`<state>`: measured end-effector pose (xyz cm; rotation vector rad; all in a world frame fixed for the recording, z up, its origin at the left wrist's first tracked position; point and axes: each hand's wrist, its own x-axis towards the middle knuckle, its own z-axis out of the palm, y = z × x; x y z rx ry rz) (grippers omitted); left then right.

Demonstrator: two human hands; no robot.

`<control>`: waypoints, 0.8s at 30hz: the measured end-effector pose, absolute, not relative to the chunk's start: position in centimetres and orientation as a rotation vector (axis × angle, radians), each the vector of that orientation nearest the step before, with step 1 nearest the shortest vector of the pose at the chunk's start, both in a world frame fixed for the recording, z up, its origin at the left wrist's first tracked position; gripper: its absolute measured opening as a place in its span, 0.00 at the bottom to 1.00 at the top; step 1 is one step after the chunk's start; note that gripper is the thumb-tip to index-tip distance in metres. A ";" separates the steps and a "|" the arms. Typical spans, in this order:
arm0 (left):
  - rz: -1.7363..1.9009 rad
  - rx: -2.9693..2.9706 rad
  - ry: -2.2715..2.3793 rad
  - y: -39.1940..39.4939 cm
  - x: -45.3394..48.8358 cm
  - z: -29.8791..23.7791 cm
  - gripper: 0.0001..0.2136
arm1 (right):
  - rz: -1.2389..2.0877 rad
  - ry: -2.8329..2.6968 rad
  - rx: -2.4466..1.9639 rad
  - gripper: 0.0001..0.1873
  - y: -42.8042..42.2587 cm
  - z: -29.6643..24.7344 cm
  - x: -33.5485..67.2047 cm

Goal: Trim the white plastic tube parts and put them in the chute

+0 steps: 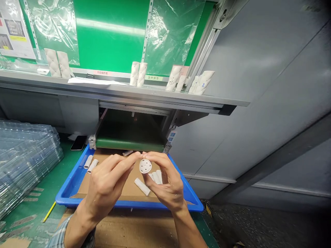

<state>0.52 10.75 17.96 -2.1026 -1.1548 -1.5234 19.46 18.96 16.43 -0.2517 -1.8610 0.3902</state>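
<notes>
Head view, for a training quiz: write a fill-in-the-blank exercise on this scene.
The left hand and right hand hold a round white cap between their ____.
The shallow blue plastic tray is lined with brown ____.
A flat black ____ lies on the green bench mat beside the tray's far left corner.
Missing words: fingertips; cardboard; phone.

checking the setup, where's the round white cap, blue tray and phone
round white cap (145,166): head view, its flat face
blue tray (69,181): head view, left rim
phone (78,143): head view, dark upper face

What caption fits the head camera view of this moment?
Left hand and right hand hold a round white part above a blue tray of white tubes.
</notes>
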 end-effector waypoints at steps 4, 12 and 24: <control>-1.585 -2.120 -1.235 10.6 0.8 18.2 0.15 | 0.391 -1.863 -0.255 0.25 18.9 16.4 19.4; -1.573 -2.171 -1.053 11.0 0.8 17.7 0.09 | 0.432 -1.865 -0.254 0.26 18.8 16.2 19.4; -1.712 -2.247 -1.028 10.8 1.1 17.5 0.11 | 0.417 -1.881 -0.102 0.28 18.0 16.5 19.5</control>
